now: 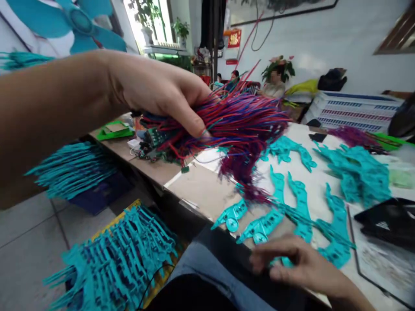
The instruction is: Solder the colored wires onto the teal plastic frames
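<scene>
My left hand (171, 86), raised over the table's edge, is closed around a thick bundle of red, blue and green wires (246, 114). Small green circuit boards (157, 137) hang at the near end of the bundle, and its frayed far ends droop over the table. Low at the table's front edge, my right hand (292, 265) is somewhat blurred, with thumb and fingers apart and nothing visible between them. Just beyond it lie turquoise plastic shell pieces (300, 205), some with round discs at one end. One shell (264, 224) is close to the right fingertips.
A heap of turquoise shells (359, 172) and a dark tray (385, 268) are on the table's right. Turquoise parts fill a yellow crate (116, 222) and a blue bin (97, 196) on the floor. A fan (81, 21) stands upper left. People sit in the background.
</scene>
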A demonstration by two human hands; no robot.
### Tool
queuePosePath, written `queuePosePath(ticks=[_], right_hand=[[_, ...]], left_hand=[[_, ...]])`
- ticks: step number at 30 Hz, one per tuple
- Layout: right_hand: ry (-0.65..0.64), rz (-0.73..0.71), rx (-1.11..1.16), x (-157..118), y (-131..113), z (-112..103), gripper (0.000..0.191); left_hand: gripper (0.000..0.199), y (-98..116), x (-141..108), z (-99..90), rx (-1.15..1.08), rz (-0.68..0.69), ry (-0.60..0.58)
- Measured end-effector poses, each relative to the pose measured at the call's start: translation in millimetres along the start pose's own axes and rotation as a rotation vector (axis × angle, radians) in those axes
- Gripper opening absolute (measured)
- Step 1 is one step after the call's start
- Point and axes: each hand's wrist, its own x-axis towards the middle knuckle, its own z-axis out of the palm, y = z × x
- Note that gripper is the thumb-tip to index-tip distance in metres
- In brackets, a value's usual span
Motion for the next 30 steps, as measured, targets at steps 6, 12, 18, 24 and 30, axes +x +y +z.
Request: queuePosePath(ticks=[6,12,18,24,30], right_hand=[[0.508,-0.459,-0.495,192,-52,-42,0.117],[0.173,-0.419,-0.191,343,-47,-27,0.094],[-0.208,-0.254,-0.442,360,-12,-26,0.064],[0.127,-0.438,-1.201,445,-27,-58,0.058],[0.447,-0.514,-1.345,571,-12,-81,0.051]], left_hand=[[0.046,-42,41,-76.3,0.206,-0.024,-0.002],[0.015,-103,69,-129.2,-0.124,-0.117,0.134],[0.026,-220,91,-145.2,-0.123,-0.152,-0.213],[0.020,-284,132,-146.5,0.361,0.166,-0.024],[0.032,-313,208,-185.8,0.994,-0.006,0.403]])
